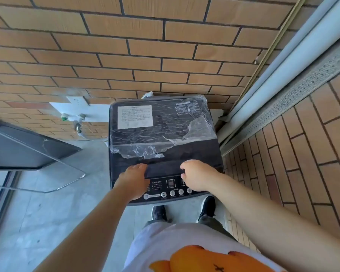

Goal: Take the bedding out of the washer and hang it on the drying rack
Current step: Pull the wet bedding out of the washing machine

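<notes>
**Desk:** What is nearest the lens?

**Photographer:** At 6 o'clock, a white shirt (165, 242) with an orange print. Just beyond it, two dark shoes (159, 213) stand on a grey floor (47, 222), toes toward the washer (163, 150).

**Desk:** And the hands?

**Photographer:** Both bare arms reach toward 12 o'clock. The left hand (134, 174) grips the front edge of the lid (196, 152) near its 7 o'clock corner, fingers curled over it. The right hand (194, 173) holds the same edge near the 5 o'clock corner, fingers hooked on it. The panel (171, 186), with its row of round buttons, lies between the wrists.

**Desk:** Where is the washer?

**Photographer:** Dead ahead, backed against a brick wall (145, 46). The lid is down, so the drum is hidden. Torn, crinkled film (145, 152) covers the far part of the lid, with a white label (134, 116) at its 11 o'clock corner.

**Desk:** Around it?

**Photographer:** At 10 o'clock from the washer, a tap (78, 124) and above it a socket (77, 100), both on the wall. At 9 o'clock, a dark board (18, 148) and a bent metal tube (67, 183); what they belong to cannot be told. At 2 o'clock, a pale rail (283, 85) runs diagonally along the brick.
</notes>
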A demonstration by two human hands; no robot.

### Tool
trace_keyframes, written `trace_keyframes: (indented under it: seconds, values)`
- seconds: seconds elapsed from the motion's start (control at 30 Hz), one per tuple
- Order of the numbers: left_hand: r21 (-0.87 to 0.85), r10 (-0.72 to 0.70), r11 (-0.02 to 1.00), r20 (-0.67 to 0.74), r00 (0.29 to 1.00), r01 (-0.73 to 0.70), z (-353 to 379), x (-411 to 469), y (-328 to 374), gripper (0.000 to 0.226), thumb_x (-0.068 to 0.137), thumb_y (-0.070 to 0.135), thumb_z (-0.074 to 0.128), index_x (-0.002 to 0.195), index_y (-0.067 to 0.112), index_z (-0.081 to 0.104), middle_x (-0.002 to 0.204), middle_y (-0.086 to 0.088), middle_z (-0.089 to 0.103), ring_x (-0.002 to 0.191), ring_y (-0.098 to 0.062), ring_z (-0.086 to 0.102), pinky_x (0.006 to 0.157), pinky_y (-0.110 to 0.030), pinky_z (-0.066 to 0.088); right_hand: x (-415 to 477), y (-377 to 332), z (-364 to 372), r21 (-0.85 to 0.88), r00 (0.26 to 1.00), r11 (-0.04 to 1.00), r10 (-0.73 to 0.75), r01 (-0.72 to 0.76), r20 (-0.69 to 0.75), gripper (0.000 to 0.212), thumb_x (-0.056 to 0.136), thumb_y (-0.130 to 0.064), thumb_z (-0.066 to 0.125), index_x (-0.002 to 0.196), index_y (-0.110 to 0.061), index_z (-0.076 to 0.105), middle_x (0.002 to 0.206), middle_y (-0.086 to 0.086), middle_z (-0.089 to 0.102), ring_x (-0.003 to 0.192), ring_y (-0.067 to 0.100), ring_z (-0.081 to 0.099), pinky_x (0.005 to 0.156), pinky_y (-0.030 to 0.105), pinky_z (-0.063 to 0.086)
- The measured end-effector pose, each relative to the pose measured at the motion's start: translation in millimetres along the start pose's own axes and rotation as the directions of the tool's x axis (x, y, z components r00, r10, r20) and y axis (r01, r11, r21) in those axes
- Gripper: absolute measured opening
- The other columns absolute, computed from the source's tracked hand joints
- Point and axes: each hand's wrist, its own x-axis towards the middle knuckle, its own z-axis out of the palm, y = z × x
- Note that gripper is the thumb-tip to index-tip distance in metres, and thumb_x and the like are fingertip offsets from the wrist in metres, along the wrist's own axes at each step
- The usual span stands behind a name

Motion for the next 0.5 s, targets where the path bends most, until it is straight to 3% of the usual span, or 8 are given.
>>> trace_keyframes:
  seconds: [0.1,0.27,0.37,0.5]
  values:
    - [0.039,-0.009,0.999,0.015,1.000,0.009,8,-2,-5,0.066,0.100,0.036,0.053,0.157,0.025,0.023,0.167,0.005,0.017,0.152,-0.023,0.019,0.119,-0.048,0.028,3,2,4,-0.061,1.000,0.998,0.006,-0.004,0.024,0.039,0.104,-0.031,0.045,0.137,-0.011,0.053,0.145,0.007,0.047,0.125,0.032,0.052,0.099,0.046,0.048]
    - [0.039,0.023,0.999,0.005,1.000,-0.024,12,-1,-8,0.067,0.102,0.023,0.047,0.160,0.022,0.013,0.168,0.005,0.010,0.156,-0.020,0.004,0.122,-0.049,0.017,10,-5,10,-0.118,0.997,0.993,0.018,-0.010,0.069,0.032,0.103,-0.032,0.046,0.126,-0.012,0.055,0.136,0.005,0.050,0.111,0.031,0.058,0.090,0.043,0.052]
    - [0.044,0.027,0.999,-0.038,0.999,-0.026,15,-2,-9,0.064,0.095,0.012,0.048,0.155,0.021,0.025,0.163,0.004,0.025,0.151,-0.021,0.018,0.118,-0.048,0.027,11,-10,12,-0.134,0.998,0.991,-0.006,0.015,0.067,0.034,0.103,-0.033,0.045,0.128,-0.011,0.054,0.138,0.005,0.050,0.114,0.031,0.057,0.092,0.044,0.052]
    - [0.108,0.046,0.994,-0.145,0.988,-0.030,4,2,-3,0.041,0.090,0.012,0.051,0.130,0.021,0.047,0.132,0.001,0.056,0.125,-0.023,0.045,0.102,-0.040,0.038,9,-14,11,-0.128,0.999,0.991,-0.028,0.033,0.037,0.037,0.104,-0.031,0.045,0.135,-0.012,0.050,0.146,0.003,0.044,0.127,0.029,0.050,0.098,0.045,0.049]
